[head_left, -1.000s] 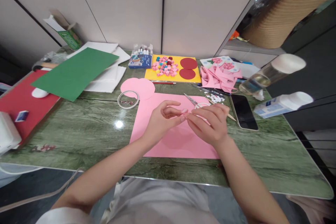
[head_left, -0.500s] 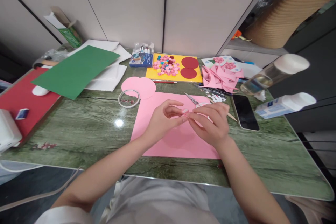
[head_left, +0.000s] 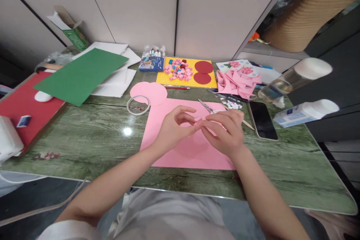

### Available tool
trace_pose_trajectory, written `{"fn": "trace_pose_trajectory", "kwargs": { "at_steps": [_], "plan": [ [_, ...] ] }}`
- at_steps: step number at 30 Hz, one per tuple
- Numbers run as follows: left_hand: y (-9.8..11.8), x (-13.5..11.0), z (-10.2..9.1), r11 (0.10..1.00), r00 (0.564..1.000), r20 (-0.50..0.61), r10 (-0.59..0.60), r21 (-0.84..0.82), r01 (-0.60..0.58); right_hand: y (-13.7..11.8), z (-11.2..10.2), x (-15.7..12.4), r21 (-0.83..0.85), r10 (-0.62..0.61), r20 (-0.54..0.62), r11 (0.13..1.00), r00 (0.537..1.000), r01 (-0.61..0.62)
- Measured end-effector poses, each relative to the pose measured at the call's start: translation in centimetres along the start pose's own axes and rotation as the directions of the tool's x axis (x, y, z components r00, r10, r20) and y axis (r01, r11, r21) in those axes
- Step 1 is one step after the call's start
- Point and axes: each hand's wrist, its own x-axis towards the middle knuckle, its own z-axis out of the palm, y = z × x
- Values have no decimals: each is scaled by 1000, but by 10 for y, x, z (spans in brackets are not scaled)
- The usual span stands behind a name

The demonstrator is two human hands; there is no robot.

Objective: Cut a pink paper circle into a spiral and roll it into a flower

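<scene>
Above the pink sheet (head_left: 188, 153), my left hand (head_left: 177, 125) and my right hand (head_left: 225, 131) meet fingertip to fingertip. Both are closed in a pinch on a small piece of pink paper (head_left: 198, 120); its exact shape is mostly hidden by the fingers. Scissors (head_left: 206, 105) lie just behind my right hand, which covers part of their handles. Left of the sheet, a roll of tape (head_left: 128, 108) rests beside overlapping pink paper circles (head_left: 153, 92).
Behind lies a yellow sheet (head_left: 191, 82) with small rolled paper pieces (head_left: 178, 71) and two dark red circles (head_left: 203, 67). Pink scraps (head_left: 237, 84), a phone (head_left: 263, 120) and two bottles (head_left: 306, 112) stand or lie at right. A green sheet (head_left: 81, 77) lies at left.
Almost nothing differs. The fingers of my right hand have shifted very slightly to the left around the small pink paper.
</scene>
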Motion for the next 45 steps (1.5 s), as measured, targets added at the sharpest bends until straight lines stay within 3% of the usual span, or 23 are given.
{"fn": "trace_pose_trajectory", "kwargs": {
  "at_steps": [6, 10, 13, 16, 20, 29, 45],
  "plan": [
    [3, 5, -6, 996, 999, 19, -45, 82, 43, -1, -4, 5, 244, 172, 120, 950, 978, -197],
    [4, 4, -7, 987, 997, 59, -45, 159, 35, 0, -8, 9, 395, 371, 324, 783, 870, -481],
    [4, 3, -6, 981, 993, 91, -78, 184, 60, 4, -8, 11, 503, 395, 454, 626, 799, -596],
    [4, 3, -6, 981, 986, 126, -105, 178, 82, 9, -9, 12, 548, 352, 519, 561, 779, -620],
    [5, 4, -8, 979, 973, 187, -137, 175, 104, 11, -10, 12, 553, 285, 578, 552, 765, -624],
    [6, 4, -8, 975, 962, 228, -153, 194, 109, 14, -11, 11, 509, 308, 638, 519, 706, -687],
    [7, 5, -8, 980, 945, 263, -194, 88, 177, 16, -7, 7, 516, 294, 611, 557, 735, -651]
  ]
}}
